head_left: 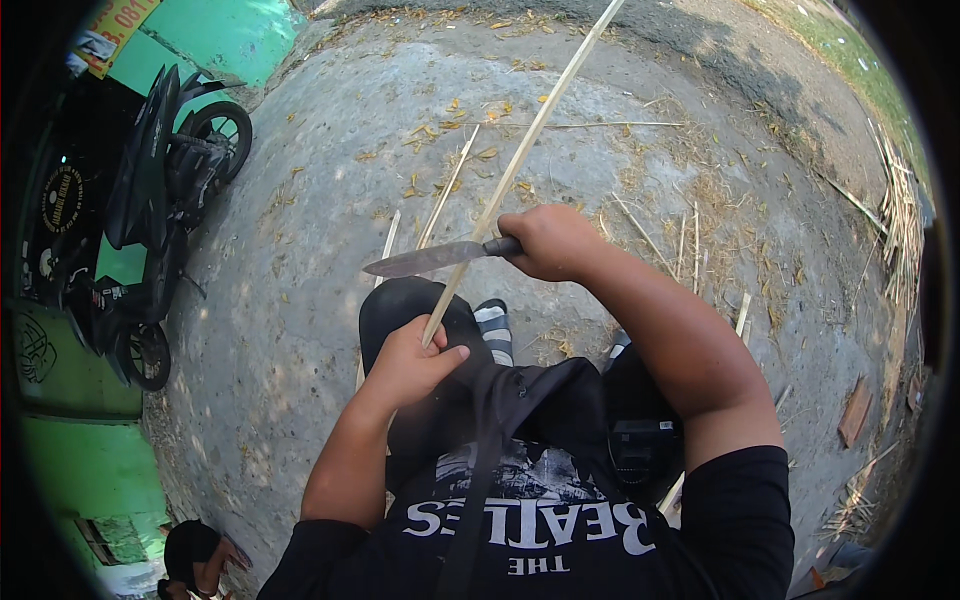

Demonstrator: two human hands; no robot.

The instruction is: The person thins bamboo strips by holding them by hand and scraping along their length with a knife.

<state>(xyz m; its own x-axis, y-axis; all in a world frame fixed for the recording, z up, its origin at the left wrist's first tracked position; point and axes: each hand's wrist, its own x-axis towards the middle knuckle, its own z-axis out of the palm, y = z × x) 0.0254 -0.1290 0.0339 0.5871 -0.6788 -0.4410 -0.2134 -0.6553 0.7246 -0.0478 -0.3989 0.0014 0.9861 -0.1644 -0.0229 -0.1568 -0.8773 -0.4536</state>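
My left hand (411, 362) is closed around the lower part of a long, pale bamboo strip (527, 140), just over my left knee. The strip slants up and away to the right, past the top of the view. My right hand (550, 243) grips the dark handle of a knife (425, 260). Its broad, worn blade points left and lies across the strip, a little above my left hand. Whether the edge bites into the strip, I cannot tell.
Thin bamboo strips (450, 187) and dry yellow leaves lie on the grey concrete ground (300, 250). A black motorcycle (165, 180) stands at left beside a green wall. A heap of split sticks (900, 215) is at far right. Another person (195, 560) is at lower left.
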